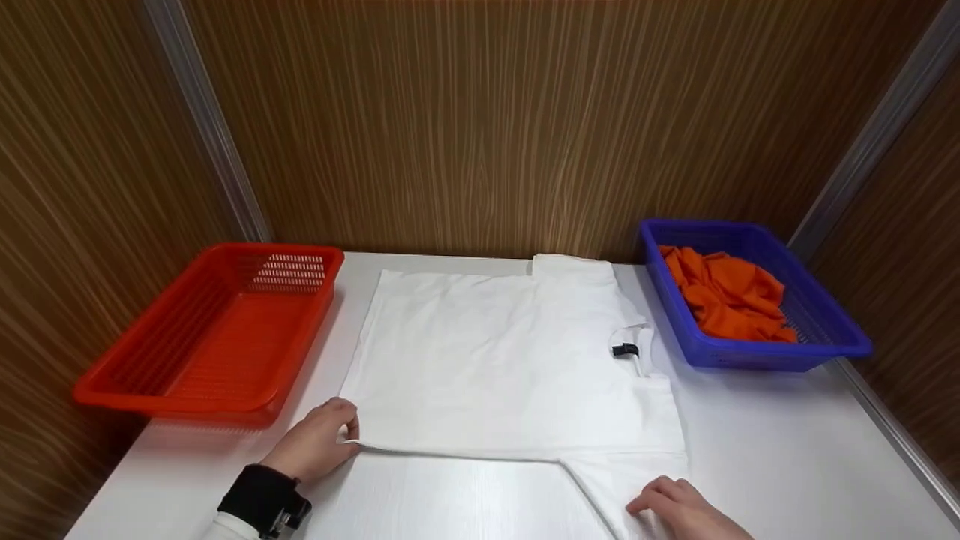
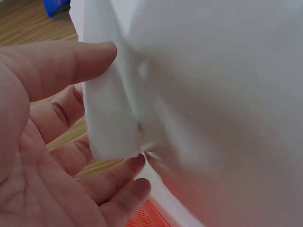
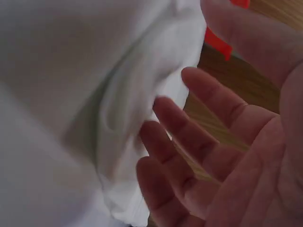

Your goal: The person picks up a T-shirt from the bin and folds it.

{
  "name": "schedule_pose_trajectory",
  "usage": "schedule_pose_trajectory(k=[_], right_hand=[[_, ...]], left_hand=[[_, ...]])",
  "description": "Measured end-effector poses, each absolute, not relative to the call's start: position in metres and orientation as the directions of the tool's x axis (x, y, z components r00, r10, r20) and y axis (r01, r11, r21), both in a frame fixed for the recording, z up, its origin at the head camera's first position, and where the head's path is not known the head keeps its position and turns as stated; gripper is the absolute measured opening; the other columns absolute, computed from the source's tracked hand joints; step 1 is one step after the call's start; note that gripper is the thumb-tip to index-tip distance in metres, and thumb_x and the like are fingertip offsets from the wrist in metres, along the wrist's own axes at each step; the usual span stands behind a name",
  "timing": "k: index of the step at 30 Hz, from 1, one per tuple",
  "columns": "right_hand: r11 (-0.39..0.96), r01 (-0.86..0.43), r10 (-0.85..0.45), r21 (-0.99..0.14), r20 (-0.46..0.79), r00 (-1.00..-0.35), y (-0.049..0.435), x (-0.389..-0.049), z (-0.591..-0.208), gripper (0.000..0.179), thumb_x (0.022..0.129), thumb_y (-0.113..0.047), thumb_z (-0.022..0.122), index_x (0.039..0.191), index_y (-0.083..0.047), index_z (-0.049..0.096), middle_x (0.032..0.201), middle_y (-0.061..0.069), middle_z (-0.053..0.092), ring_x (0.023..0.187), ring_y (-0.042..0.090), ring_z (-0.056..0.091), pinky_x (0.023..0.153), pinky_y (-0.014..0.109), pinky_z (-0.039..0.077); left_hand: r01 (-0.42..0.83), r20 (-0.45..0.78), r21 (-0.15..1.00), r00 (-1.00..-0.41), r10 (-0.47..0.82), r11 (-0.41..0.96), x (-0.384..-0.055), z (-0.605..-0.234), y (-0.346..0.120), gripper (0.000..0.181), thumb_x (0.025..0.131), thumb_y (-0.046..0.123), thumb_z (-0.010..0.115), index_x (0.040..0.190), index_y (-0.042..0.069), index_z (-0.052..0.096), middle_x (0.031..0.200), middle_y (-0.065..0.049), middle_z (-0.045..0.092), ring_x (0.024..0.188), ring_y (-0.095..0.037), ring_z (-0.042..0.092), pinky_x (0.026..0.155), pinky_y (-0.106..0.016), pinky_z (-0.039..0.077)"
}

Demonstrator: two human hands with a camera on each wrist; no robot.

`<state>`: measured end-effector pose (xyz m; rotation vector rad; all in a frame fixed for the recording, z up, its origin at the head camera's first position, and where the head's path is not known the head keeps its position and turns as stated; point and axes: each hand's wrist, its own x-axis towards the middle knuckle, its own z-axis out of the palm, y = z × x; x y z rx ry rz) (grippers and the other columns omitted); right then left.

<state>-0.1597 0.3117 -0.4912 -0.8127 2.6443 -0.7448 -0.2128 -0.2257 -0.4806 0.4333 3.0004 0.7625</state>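
A white T-shirt [image 1: 487, 360] lies spread flat, its hem to the left and its collar with a black label [image 1: 625, 349] to the right. At the near hem corner my left hand [image 1: 319, 439] pinches the cloth. The left wrist view shows the thumb [image 2: 94, 59] in front of the folded edge and fingers behind it. My right hand [image 1: 686, 510] is at the near sleeve [image 1: 622, 480], which points toward me. In the right wrist view its fingers [image 3: 165, 146] are extended and slightly bent against the sleeve cloth, with the thumb apart.
A red plastic basket [image 1: 300, 360] stands on the white table [image 1: 457, 499] to the left, with nothing in it. To the right, a blue basket [image 1: 780, 352] holds a crumpled orange cloth [image 1: 727, 292]. Wood-patterned panels [image 1: 450, 127] close off the back and both sides.
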Motion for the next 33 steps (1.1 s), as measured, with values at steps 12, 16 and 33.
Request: schedule_pose_trajectory(k=[12, 16, 33], right_hand=[[0.865, -0.256, -0.323, -0.431, -0.089, -0.942, 0.295, -0.167, -0.485, 0.022, 0.09, -0.004, 0.064, 0.101, -0.02, 0.055, 0.084, -0.008, 0.055, 0.073, 0.004, 0.047, 0.064, 0.024, 0.04], [0.869, -0.251, -0.309, -0.425, -0.07, -0.949, 0.295, -0.171, -0.479, 0.029, 0.092, -0.01, 0.069, 0.115, -0.021, 0.056, 0.094, -0.006, 0.064, 0.077, 0.007, 0.054, 0.067, 0.026, 0.047], [0.566, -0.34, -0.604, -0.751, -0.097, -0.791, 0.329, -0.153, -0.476, 0.016, 0.103, -0.016, 0.059, 0.091, -0.022, 0.068, 0.082, -0.02, 0.062, 0.073, -0.008, 0.054, 0.06, 0.019, 0.041]], left_hand=[[0.183, 0.007, 0.483, -0.979, 0.205, 0.856, -0.213, -0.478, -0.222, 0.023, 0.086, 0.01, 0.077, 0.079, 0.018, 0.056, 0.103, -0.001, 0.063, 0.101, -0.021, 0.056, 0.092, -0.044, 0.048], [0.199, 0.027, 0.461, -0.977, 0.21, 0.865, -0.212, -0.476, -0.223, 0.023, 0.086, 0.01, 0.076, 0.081, 0.017, 0.056, 0.095, 0.001, 0.062, 0.095, -0.018, 0.053, 0.087, -0.041, 0.048], [0.254, 0.01, 0.428, -0.961, 0.277, 0.867, -0.182, -0.464, -0.224, 0.027, 0.085, 0.009, 0.079, 0.08, 0.021, 0.056, 0.095, -0.002, 0.071, 0.117, -0.039, 0.064, 0.098, -0.056, 0.052]])
